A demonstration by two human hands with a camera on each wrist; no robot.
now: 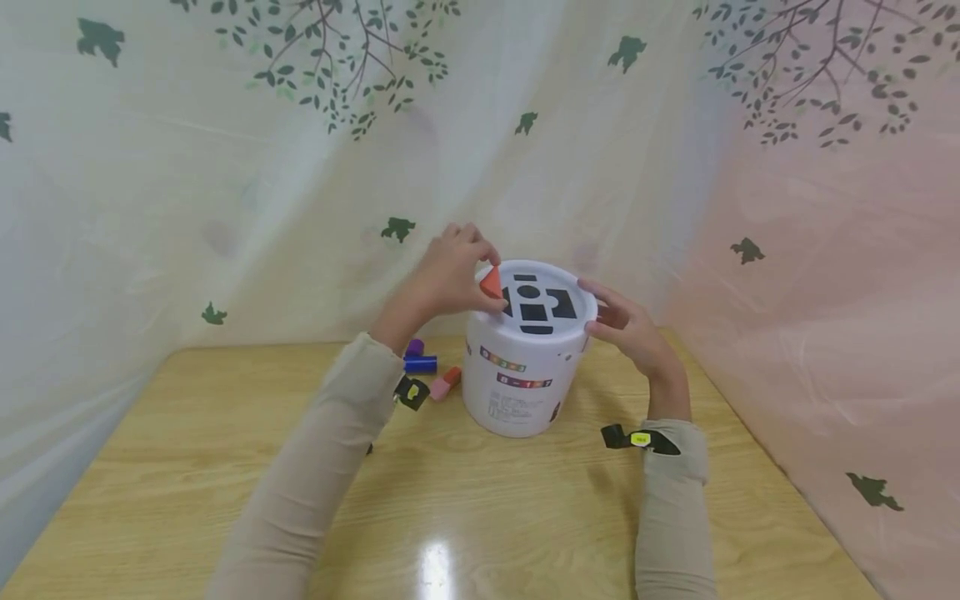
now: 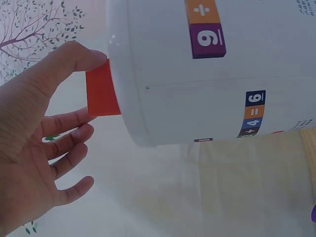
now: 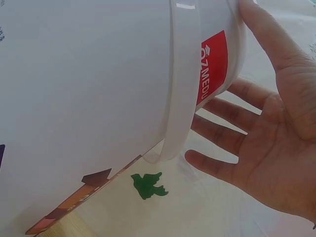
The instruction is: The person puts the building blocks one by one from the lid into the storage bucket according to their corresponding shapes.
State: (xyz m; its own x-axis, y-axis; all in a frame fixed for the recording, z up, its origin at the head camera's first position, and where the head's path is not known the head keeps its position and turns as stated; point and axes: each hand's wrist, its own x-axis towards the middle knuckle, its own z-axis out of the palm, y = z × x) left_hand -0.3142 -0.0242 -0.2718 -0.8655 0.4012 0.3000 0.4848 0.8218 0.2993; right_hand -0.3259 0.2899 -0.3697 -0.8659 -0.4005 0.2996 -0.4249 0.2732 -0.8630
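Note:
A white shape-sorter bucket [image 1: 517, 383] stands upright on the table, its lid [image 1: 570, 282] cut with holes of several shapes. My left hand [image 1: 452, 268] pinches an orange-red triangular block [image 1: 491, 283] between thumb and index finger at the lid's left side, beside a dark triangular hole. In the left wrist view the block [image 2: 102, 91] stands up from the lid's rim, with the other fingers spread loosely. At the bucket's right rim, my right hand [image 1: 633, 329] rests its thumb and fingertips. In the right wrist view its fingers [image 3: 222, 133] reach out fairly straight near the white handle [image 3: 180, 94].
Left of the bucket lie a blue block [image 1: 420, 364], a purple block [image 1: 415, 347], a red block [image 1: 452, 376] and a pink block [image 1: 439, 389]. The wooden table [image 1: 465, 508] ends at a printed curtain [image 1: 300, 208] behind and on the right.

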